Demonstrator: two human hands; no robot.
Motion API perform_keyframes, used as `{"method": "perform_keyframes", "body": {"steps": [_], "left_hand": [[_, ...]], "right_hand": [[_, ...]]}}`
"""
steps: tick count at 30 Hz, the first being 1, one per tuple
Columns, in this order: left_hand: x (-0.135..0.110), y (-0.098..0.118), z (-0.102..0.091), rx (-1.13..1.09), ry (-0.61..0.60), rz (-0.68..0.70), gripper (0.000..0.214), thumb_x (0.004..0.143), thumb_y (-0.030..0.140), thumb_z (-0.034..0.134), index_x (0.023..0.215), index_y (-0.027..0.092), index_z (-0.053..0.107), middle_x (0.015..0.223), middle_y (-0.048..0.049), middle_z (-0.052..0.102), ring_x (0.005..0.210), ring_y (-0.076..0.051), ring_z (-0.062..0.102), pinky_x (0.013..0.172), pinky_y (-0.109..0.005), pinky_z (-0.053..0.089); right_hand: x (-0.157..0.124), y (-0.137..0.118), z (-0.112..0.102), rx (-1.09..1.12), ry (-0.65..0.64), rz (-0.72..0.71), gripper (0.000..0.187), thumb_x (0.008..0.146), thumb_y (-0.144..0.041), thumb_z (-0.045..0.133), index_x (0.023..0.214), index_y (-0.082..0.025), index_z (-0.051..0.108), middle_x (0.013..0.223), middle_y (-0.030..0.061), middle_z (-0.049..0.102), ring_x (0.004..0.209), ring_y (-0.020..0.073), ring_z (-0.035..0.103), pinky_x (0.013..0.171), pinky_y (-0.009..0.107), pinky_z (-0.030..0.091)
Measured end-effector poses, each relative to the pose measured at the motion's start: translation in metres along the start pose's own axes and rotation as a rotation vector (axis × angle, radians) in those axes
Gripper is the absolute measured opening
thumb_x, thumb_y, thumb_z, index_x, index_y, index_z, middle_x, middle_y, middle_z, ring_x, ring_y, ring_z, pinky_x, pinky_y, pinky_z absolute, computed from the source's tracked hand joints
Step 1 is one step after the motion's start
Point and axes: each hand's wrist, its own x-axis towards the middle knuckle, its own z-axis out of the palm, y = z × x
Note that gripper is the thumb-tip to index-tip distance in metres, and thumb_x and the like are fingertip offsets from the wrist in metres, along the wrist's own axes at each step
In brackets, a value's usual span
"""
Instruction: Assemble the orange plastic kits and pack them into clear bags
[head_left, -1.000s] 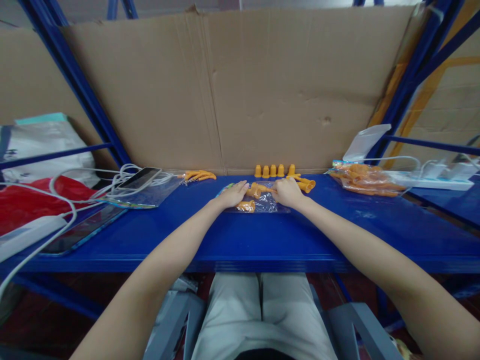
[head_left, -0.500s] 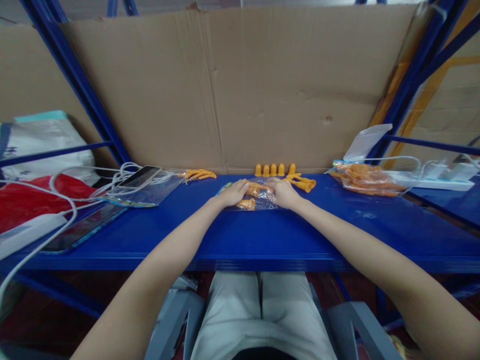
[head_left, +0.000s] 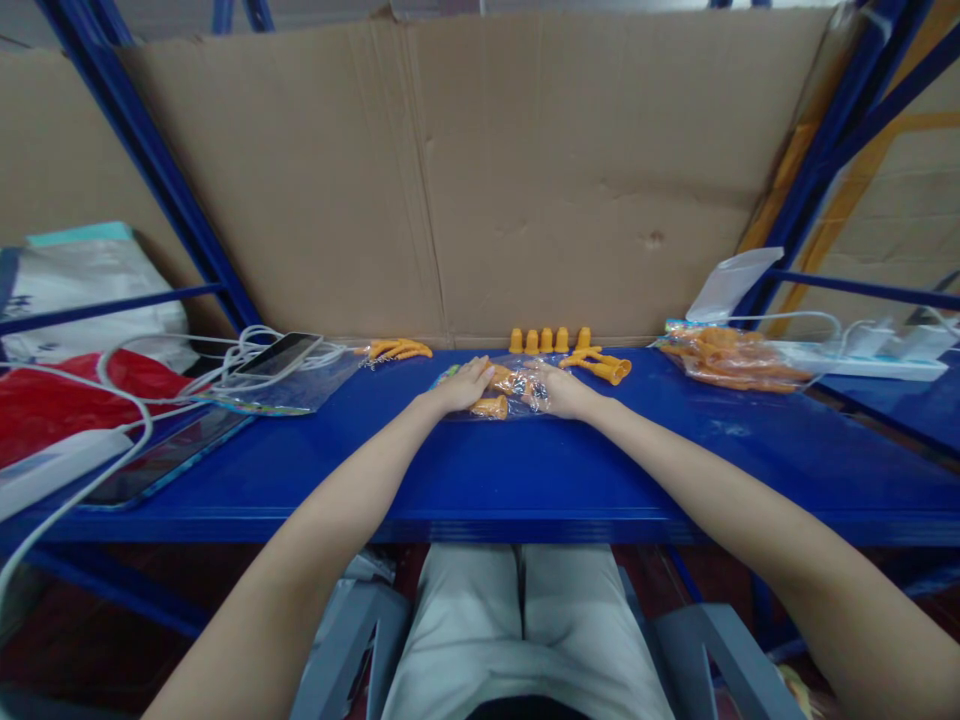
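A small clear plastic bag (head_left: 516, 390) with orange plastic parts inside lies on the blue shelf (head_left: 480, 470). My left hand (head_left: 465, 384) rests flat on the bag's left end, fingers stretched out. On the bag's right end my right hand (head_left: 564, 390) has its fingers curled into the crumpled plastic. Behind the hands, a row of orange cone caps (head_left: 547, 341) stands against the cardboard. Orange trumpet-shaped parts (head_left: 604, 365) lie just right of them.
Orange coiled pieces (head_left: 397, 349) lie at the back left. A phone (head_left: 279, 353) sits on clear bags with white cables (head_left: 112, 400); a tablet (head_left: 161, 458) lies nearer. At right, a filled bag of orange parts (head_left: 731, 357) and a power strip (head_left: 862, 360). Cardboard (head_left: 465, 180) backs the shelf.
My right hand slid left and turned, gathering the bag's right end so the plastic bunched up. The left hand stayed almost still on the left end.
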Motion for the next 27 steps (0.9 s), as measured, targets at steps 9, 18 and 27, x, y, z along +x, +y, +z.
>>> {"method": "perform_keyframes", "body": {"steps": [9, 18, 27], "left_hand": [[-0.003, 0.004, -0.004, 0.007, -0.090, 0.031, 0.073, 0.093, 0.050, 0.016, 0.152, 0.009, 0.022, 0.160, -0.0107, 0.016, 0.149, -0.021, 0.009, 0.120, -0.037, 0.011], [-0.008, 0.009, -0.004, -0.013, -0.100, 0.024, 0.076, 0.092, 0.056, 0.018, 0.154, 0.013, 0.019, 0.161, -0.0106, 0.009, 0.149, -0.023, 0.006, 0.120, -0.040, 0.011], [-0.003, 0.002, -0.002, -0.010, -0.043, 0.071, 0.076, 0.092, 0.054, 0.016, 0.152, 0.007, 0.018, 0.160, -0.0158, 0.012, 0.148, -0.021, 0.011, 0.119, -0.036, 0.014]], "right_hand": [[0.001, 0.002, -0.003, 0.158, 0.049, 0.011, 0.028, 0.076, -0.024, 0.072, 0.102, -0.014, 0.068, 0.103, 0.0120, 0.064, 0.098, 0.0238, 0.063, 0.089, 0.039, 0.052], [-0.003, -0.001, -0.004, 0.184, 0.048, 0.032, 0.036, 0.068, -0.018, 0.071, 0.103, -0.013, 0.065, 0.101, 0.0107, 0.061, 0.097, 0.0245, 0.058, 0.088, 0.042, 0.050], [-0.003, 0.004, 0.008, 0.272, 0.174, -0.019, 0.037, 0.074, -0.017, 0.064, 0.110, -0.014, 0.060, 0.114, 0.0144, 0.055, 0.111, 0.0266, 0.055, 0.093, 0.045, 0.049]]}}
